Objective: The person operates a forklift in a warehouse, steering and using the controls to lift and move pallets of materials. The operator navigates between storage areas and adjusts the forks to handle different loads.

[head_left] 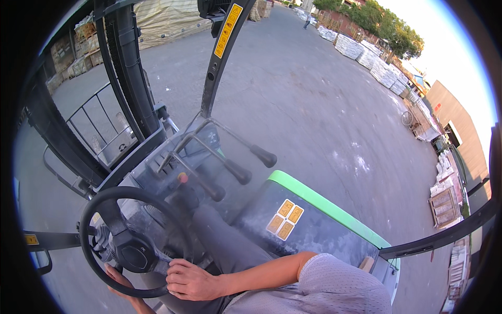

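Black round steering wheel (130, 240), right hand (189, 280) gripping rim

The grey concrete yard (314, 104) carries everything. Toward one o'clock, rows of white wrapped pallets (366, 52) stand on it along the edge. At three o'clock wooden crates (444, 206) sit on it. At eleven o'clock, stacked boxes (78, 52) rest on the ground.

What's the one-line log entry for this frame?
left hand: grips steering wheel rim | right hand: on wheel | levers: untouched
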### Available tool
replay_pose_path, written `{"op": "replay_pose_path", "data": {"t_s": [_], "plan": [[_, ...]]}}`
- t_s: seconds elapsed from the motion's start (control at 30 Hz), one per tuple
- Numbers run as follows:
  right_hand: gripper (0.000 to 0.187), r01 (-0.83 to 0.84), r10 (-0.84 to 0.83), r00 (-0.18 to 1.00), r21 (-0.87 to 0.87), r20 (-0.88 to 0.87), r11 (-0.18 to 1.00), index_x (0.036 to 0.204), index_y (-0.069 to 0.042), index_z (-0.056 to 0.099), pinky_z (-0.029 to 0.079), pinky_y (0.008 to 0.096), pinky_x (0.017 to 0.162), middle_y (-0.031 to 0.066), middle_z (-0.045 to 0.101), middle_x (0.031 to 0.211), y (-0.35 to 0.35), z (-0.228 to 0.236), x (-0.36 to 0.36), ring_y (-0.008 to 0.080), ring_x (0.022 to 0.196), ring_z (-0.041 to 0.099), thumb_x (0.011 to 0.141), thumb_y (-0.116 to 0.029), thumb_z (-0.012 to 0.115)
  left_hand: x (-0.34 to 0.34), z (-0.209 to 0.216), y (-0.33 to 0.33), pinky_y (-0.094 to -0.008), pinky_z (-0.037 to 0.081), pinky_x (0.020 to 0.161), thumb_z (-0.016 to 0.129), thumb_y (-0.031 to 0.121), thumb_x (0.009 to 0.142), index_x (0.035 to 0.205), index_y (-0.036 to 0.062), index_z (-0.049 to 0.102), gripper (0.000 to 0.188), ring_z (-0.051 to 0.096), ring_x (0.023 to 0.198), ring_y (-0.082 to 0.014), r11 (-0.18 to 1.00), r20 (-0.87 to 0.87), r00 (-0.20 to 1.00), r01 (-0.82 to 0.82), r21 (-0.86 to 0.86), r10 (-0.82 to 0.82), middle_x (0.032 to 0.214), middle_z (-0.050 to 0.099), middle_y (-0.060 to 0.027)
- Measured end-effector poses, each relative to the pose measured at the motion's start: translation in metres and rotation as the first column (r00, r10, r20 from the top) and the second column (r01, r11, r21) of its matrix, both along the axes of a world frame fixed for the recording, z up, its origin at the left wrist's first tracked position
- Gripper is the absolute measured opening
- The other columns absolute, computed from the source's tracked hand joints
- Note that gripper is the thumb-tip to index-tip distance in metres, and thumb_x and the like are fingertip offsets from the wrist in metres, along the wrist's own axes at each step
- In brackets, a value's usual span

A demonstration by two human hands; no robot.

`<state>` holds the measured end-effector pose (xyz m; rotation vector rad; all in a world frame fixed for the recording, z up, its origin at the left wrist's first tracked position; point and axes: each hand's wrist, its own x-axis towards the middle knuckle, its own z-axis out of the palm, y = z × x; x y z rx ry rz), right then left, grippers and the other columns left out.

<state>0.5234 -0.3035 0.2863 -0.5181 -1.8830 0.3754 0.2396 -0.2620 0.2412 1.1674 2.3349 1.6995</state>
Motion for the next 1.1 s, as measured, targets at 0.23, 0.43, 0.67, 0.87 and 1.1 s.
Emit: {"op": "replay_pose_path", "data": {"t_s": [0.23, 0.43, 0.67, 0.87, 1.1], "plan": [[0.022, 0.055, -0.056, 0.998, -0.048, -0.020, 0.997, 0.100, -0.002, 0.065, 0.048, 0.0498, 0.103, 0.0078, 0.062, 0.105, -0.072, 0.020, -0.041, 0.0290, 0.106, 0.061, 0.084, -0.008, 0.079, -0.034, 0.018, -0.058, -0.0372, 0.050, 0.064, 0.054, 0.036, 0.109, 0.096, -0.0089, 0.071, 0.050, 0.056, 0.067, -0.0163, 0.995, -0.045, 0.998, 0.031, -0.095, -0.036, 0.073, 0.066, -0.0123], [0.028, 0.026, -0.025, 1.000, -0.084, 0.006, 0.996, 0.103, -0.002, 0.065, 0.048, 0.0492, 0.104, 0.0092, 0.061, 0.107, -0.073, -0.004, -0.053, 0.0302, 0.107, 0.060, 0.079, -0.007, 0.079, -0.041, 0.006, -0.048, -0.0353, 0.044, 0.058, 0.058, 0.032, 0.108, 0.078, -0.0057, 0.062, 0.049, 0.049, 0.063, -0.0124, 0.999, -0.039, 0.999, 0.035, -0.027, -0.036, 0.066, 0.058, -0.0071], [0.025, 0.040, -0.042, 0.998, -0.053, -0.041, 0.998, 0.102, -0.002, 0.067, 0.052, 0.0487, 0.100, 0.0090, 0.064, 0.108, -0.308, 0.037, -0.038, 0.0287, 0.103, 0.064, 0.081, -0.008, 0.081, -0.026, 0.026, -0.284, -0.0270, 0.033, 0.056, 0.051, 0.046, 0.108, 0.108, 0.0034, 0.066, 0.045, 0.044, 0.062, -0.0097, 1.000, 0.399, 0.917, 0.021, 0.010, -0.023, 0.081, 0.056, -0.0027], [0.025, -0.035, 0.024, 0.989, -0.068, -0.148, 0.997, 0.102, 0.001, 0.064, 0.050, 0.0515, 0.103, 0.0110, 0.062, 0.107, -0.371, 0.030, -0.058, 0.0312, 0.106, 0.061, 0.082, -0.006, 0.077, -0.078, 0.030, -0.320, -0.0294, 0.043, 0.080, 0.046, 0.046, 0.108, 0.124, 0.0065, 0.062, 0.045, 0.052, 0.084, -0.0151, 0.967, 0.181, 0.967, 0.142, 0.212, -0.181, 0.108, 0.060, -0.0045], [0.022, -0.079, 0.079, 0.991, 0.008, -0.106, 0.997, 0.100, 0.002, 0.064, 0.046, 0.0539, 0.108, 0.0129, 0.058, 0.102, -0.558, 0.031, -0.116, 0.0336, 0.105, 0.058, 0.083, -0.012, 0.067, -0.083, 0.086, -0.467, -0.0358, 0.046, 0.094, 0.041, 0.050, 0.108, 0.134, 0.0030, 0.061, 0.057, 0.060, 0.101, -0.0179, 0.874, 0.469, 0.748, 0.318, 0.367, -0.469, 0.121, 0.066, -0.0108]]}}
